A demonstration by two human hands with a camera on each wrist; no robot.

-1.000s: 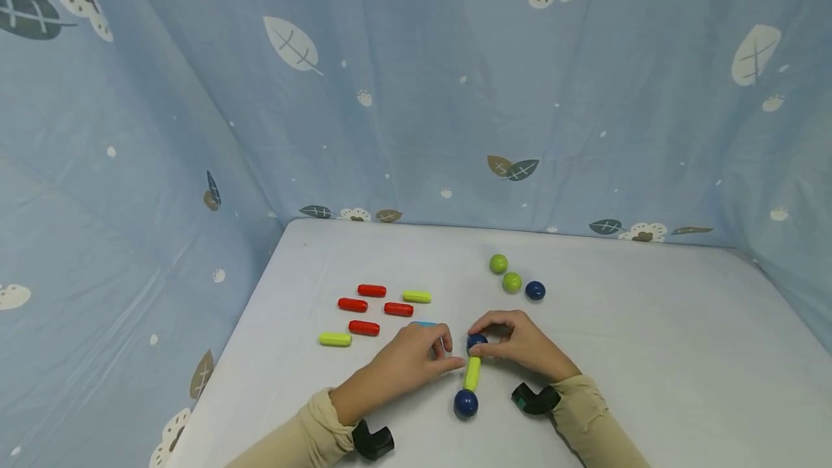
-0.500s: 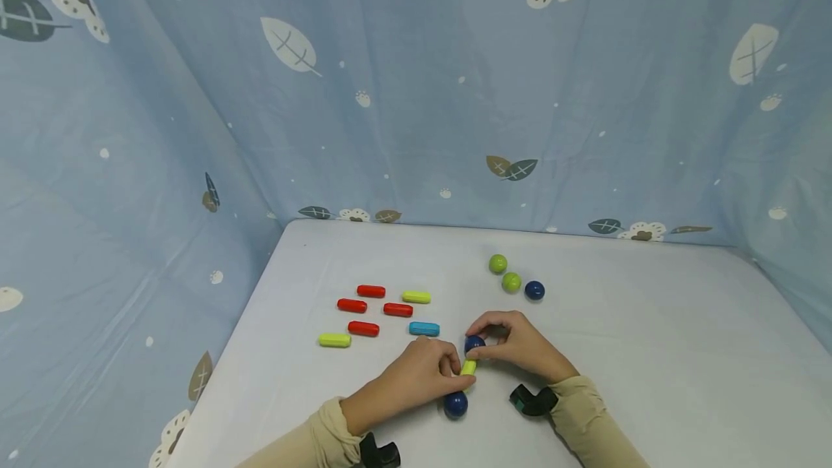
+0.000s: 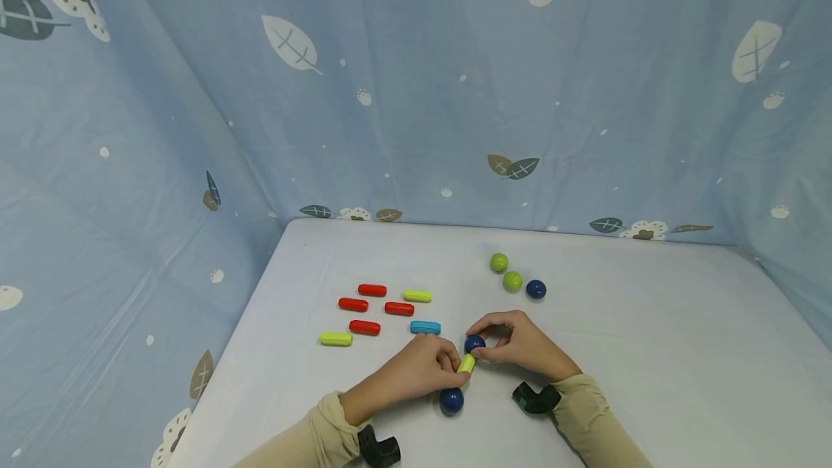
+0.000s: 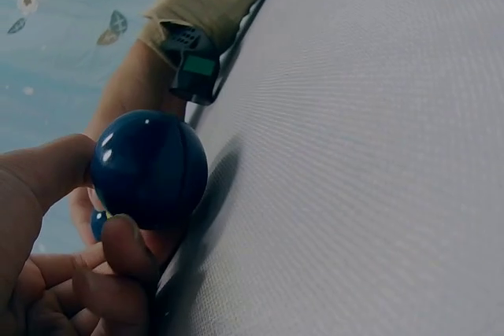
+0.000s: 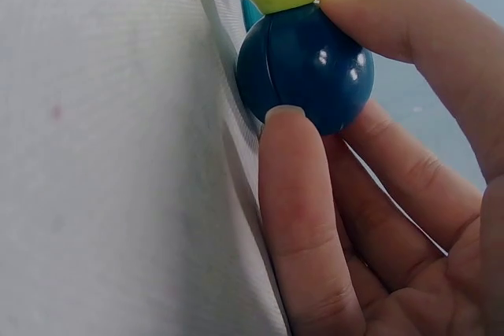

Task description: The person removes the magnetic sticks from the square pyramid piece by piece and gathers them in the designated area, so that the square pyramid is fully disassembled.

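Two dark blue balls are joined by a yellow-green rod (image 3: pixel 466 363) near the front of the white table. My right hand (image 3: pixel 520 347) pinches the far ball (image 5: pixel 307 68) between thumb and fingers, and the right wrist view shows the rod's end against it. With thumb and fingers my left hand (image 3: pixel 425 367) pinches the rod, hiding its middle. Just in front of that hand is the near ball (image 3: pixel 451 401), which fills much of the left wrist view, close to the thumb and a fingertip.
Several red rods (image 3: pixel 365 327) lie to the left on the table (image 3: pixel 650 352), with yellow-green rods (image 3: pixel 335 339) and a light blue rod (image 3: pixel 425 327). Behind the right hand sit two green balls (image 3: pixel 512 281) and another dark blue ball (image 3: pixel 536 289). A patterned blue cloth (image 3: pixel 403 114) hangs behind.
My left hand has moved right and taken hold of the yellow-green rod. The near ball has swung left, and the light blue rod is uncovered. My right hand keeps its grip on the far ball.
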